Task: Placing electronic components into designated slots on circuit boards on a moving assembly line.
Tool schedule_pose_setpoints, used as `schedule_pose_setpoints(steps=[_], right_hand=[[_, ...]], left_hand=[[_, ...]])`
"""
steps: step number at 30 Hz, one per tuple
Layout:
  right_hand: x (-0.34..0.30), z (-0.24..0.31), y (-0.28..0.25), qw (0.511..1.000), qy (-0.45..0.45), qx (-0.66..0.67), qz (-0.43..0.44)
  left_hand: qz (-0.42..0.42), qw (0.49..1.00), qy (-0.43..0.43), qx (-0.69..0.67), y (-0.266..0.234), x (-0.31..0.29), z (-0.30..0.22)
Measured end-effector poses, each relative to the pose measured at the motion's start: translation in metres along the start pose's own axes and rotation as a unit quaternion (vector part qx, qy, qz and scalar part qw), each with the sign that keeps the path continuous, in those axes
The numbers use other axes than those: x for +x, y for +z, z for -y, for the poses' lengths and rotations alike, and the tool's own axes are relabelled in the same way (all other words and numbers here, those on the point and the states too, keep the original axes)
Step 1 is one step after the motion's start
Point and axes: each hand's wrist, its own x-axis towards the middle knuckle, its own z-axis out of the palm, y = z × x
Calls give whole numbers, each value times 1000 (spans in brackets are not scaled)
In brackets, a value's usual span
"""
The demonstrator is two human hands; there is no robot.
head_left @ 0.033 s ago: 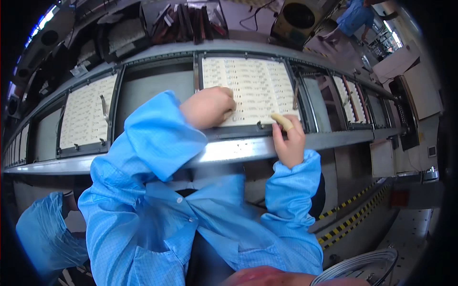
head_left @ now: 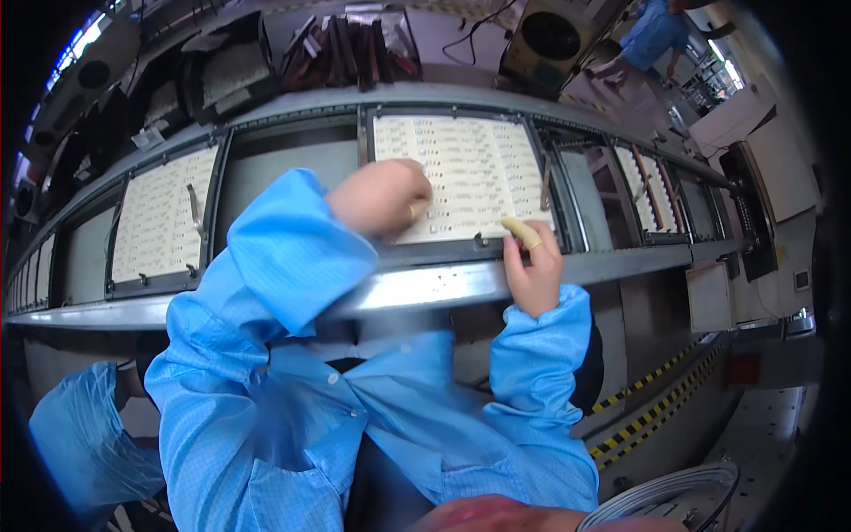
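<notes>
A white circuit board panel [head_left: 474, 177] with rows of small parts lies in a dark frame [head_left: 572, 217] on the conveyor line. Over the panel's left part is my left hand [head_left: 377, 199], its fingers curled inward and closed; what they hold, if anything, is hidden. The hand is slightly blurred. At the panel's near right edge rests my right hand [head_left: 536, 270], with a pale yellow finger cot [head_left: 521, 232] on the index finger. Its thumb and index finger are apart, with nothing visible between them. A thin metal strip [head_left: 545, 182] stands along the panel's right side.
The conveyor's metal rail [head_left: 425, 285] runs in front of me. To the left, another white panel [head_left: 164, 213] sits in a frame. Beyond the line are a bin of dark strips [head_left: 355, 53] and black trays [head_left: 230, 75]. Another person [head_left: 651, 40] is at the far right.
My left hand has shifted a little to the left over the panel. My right hand has moved very slightly left and downward; its finger posture looks the same.
</notes>
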Motion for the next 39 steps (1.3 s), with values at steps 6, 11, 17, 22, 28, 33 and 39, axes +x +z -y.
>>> schedule_pose_setpoints(steps=[6, 11, 17, 22, 28, 33, 39], right_hand=[[-10, -2, 1, 998, -15, -58, -37], [-3, -1, 18, 998, -36, -28, -44], [-6, -4, 7, 998, -11, -29, -62], [-7, -9, 11, 996, -24, -53, -68], [-6, -6, 15, 997, -16, -24, -68], [12, 3, 2, 967, 125, 200, -94], [35, 21, 1, 846, 249, 471, -33]], left_hand=[[-200, 896, -377, -123, -54, 43, 92], [-206, 864, -459, 12, -42, 47, 238], [-240, 812, -516, -129, -44, 79, 191], [-329, 716, -451, -419, -57, 91, 152], [-324, 766, -373, -411, -97, 74, 106], [-213, 860, -240, -398, -70, 48, 19], [64, 801, -233, -549, -10, 28, -53]])
